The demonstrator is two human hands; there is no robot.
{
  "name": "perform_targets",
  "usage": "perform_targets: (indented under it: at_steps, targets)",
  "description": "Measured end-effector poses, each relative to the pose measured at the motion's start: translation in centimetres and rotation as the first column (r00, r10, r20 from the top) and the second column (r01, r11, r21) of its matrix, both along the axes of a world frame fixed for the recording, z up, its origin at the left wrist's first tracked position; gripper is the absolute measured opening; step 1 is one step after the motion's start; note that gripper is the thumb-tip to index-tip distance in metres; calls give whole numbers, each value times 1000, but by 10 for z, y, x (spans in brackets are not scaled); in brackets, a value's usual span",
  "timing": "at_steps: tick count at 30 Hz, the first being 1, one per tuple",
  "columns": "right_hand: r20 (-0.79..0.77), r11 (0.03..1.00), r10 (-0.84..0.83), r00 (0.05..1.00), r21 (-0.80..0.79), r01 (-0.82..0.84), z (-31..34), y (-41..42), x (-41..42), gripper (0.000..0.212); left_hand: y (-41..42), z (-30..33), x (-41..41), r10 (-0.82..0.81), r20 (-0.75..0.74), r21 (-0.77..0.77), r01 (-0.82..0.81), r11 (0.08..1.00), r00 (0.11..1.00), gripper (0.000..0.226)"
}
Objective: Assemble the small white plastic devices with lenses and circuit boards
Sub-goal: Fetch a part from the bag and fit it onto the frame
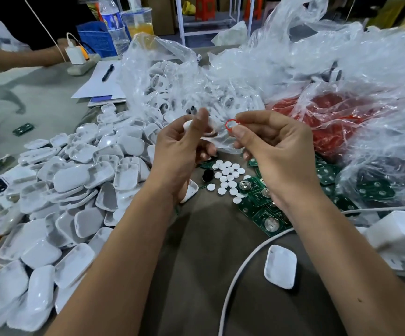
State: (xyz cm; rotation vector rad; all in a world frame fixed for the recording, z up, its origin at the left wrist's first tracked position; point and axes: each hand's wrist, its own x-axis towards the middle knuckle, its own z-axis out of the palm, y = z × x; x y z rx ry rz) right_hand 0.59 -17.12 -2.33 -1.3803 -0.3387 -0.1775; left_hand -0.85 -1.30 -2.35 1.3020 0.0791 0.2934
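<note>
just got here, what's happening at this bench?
A person is assembling by hand above the table. The left hand holds a white shell piece; the right hand pinches a small red ring close to it, not yet fitted. Below lie loose white discs and green circuit boards. A big heap of white shells sits on the left.
</note>
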Motion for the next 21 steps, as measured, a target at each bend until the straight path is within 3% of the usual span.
perform_targets:
  at_steps: [4,9,15,21]
  targets:
    - [-98,971,121,988,217,-97,3,-1,0,24,-4,-5,1,46,7,110,-46,993,999,44]
    - [-212,903,258,942,399,-158,8,-7,0,21,-6,-5,2,43,14,73,-43,996,999,37]
    - [-248,895,245,937,430,-120,8,-6,-1,19,-8,-5,-2,-34,75,58,30,998,997,20]
    - [-298,882,247,922,463,-87,9,-6,0,8,-15,-1,-7,-34,185,171,2,985,982,12]
